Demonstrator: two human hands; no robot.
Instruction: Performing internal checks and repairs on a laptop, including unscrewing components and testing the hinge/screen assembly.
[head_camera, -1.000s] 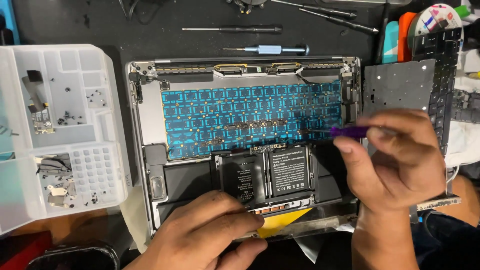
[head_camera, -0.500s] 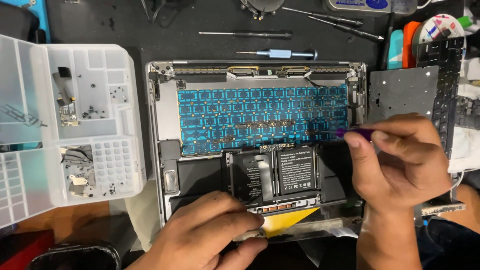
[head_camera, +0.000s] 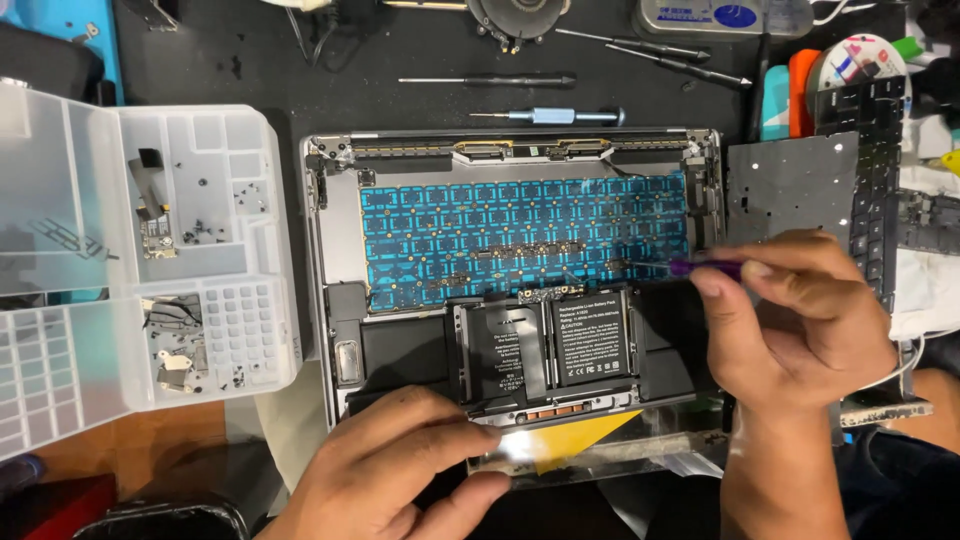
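The opened laptop case (head_camera: 335, 250) lies between my hands, its inside turned up, with the blue sheet of the keyboard back (head_camera: 520, 240) across its upper half and the black battery cells (head_camera: 550, 345) below that. My right hand (head_camera: 800, 320) is pinched shut on a purple-handled screwdriver (head_camera: 705, 266), held nearly level; its thin shaft reaches to my left over the right part of the blue sheet, and I cannot tell whether the tip touches. My left hand (head_camera: 400, 470) rests on the near edge of the case, fingers curled and pressed flat on a strip of clear film (head_camera: 600, 450) that runs along that edge, with a yellow triangular pick (head_camera: 580, 438) lying just beside my fingertips under the film. Past my right hand, a detached black keyboard (head_camera: 880, 170) and a grey perforated plate (head_camera: 790, 185) lie side by side against the case's right side. Well out to the left of my left hand stands a clear plastic parts organiser (head_camera: 240, 200), its lid open, with small screws and metal brackets in several compartments. Beyond the case, away from both hands, a blue-handled screwdriver (head_camera: 560, 116) and two thin black screwdrivers (head_camera: 500, 80) lie on the dark surface (head_camera: 330, 90), and a black fan (head_camera: 515, 18) sits at the far edge.
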